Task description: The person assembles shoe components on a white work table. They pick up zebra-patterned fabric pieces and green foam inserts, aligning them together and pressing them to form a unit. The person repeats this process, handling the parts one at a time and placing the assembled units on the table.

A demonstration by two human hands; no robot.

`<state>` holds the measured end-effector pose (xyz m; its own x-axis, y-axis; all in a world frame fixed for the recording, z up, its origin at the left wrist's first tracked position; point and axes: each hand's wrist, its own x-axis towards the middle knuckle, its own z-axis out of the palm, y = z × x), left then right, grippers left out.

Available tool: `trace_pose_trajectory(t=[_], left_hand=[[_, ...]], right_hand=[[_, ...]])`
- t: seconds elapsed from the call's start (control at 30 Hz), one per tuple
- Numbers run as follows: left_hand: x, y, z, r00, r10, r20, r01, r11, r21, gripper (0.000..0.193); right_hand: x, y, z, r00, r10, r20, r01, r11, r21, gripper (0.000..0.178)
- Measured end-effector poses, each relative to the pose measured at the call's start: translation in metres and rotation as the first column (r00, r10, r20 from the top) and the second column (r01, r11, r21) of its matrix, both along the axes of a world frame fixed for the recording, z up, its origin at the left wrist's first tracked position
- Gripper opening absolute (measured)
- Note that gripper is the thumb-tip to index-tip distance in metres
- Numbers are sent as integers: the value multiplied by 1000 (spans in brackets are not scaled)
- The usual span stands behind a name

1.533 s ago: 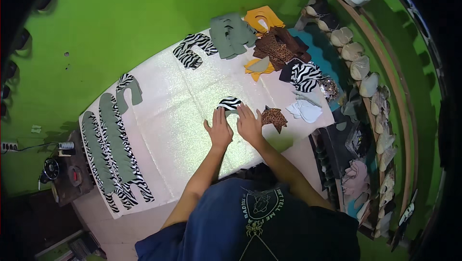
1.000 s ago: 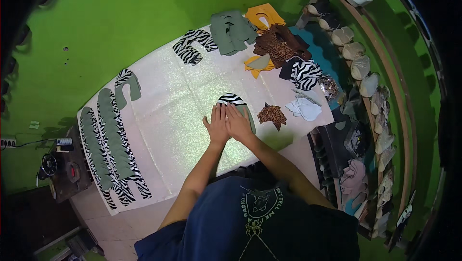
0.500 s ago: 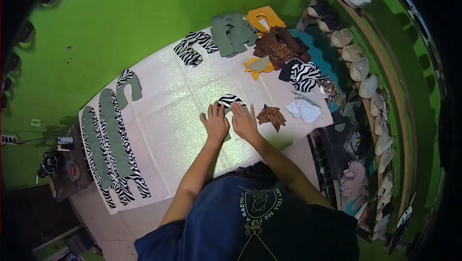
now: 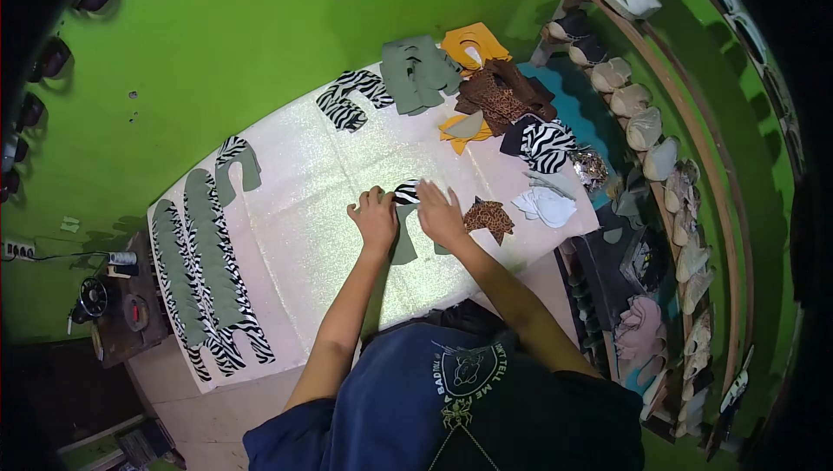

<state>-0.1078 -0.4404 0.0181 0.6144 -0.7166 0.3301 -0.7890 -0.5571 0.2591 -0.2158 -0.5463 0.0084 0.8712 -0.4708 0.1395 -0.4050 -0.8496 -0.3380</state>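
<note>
Zebra-print cut piece point(image 4: 404, 192) with grey-green backing sits mid-sheet under both our hands: left hand point(image 4: 375, 217) flat, fingers bent on its left edge; right hand point(image 4: 440, 213) spread flat on its right side. Neither grips it. We judge this one mid-press. Done, it seems: about four long strips point(image 4: 204, 271) at left. Left: zebra pile point(image 4: 351, 98), green pile point(image 4: 419, 72), leopard piece point(image 4: 488, 217).

I read this as a small shoemaking workshop. Cut zebra-print and grey-green upper pieces point(image 4: 204, 263) lie in rows on the white bench point(image 4: 295, 210), more cut-outs are piled point(image 4: 495, 98) at its far end, and shoe lasts point(image 4: 646, 128) line the wooden rack point(image 4: 694, 115) against the green wall point(image 4: 260, 28).
</note>
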Motion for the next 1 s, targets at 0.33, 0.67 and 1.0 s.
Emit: trace_pose_trajectory(t=[0.33, 0.67, 1.0], left_hand=[[-10, 1, -10, 999, -51, -3, 51, 995, 83, 30], [-8, 3, -7, 995, 48, -86, -41, 996, 85, 27], [15, -2, -7, 998, 54, -10, -53, 992, 116, 32]], right_hand=[[17, 3, -9, 988, 9, -154, -1, 999, 53, 49], [12, -17, 8, 975, -58, -215, 96, 981, 170, 43], [12, -32, 7, 991, -114, -76, 127, 970, 208, 43]])
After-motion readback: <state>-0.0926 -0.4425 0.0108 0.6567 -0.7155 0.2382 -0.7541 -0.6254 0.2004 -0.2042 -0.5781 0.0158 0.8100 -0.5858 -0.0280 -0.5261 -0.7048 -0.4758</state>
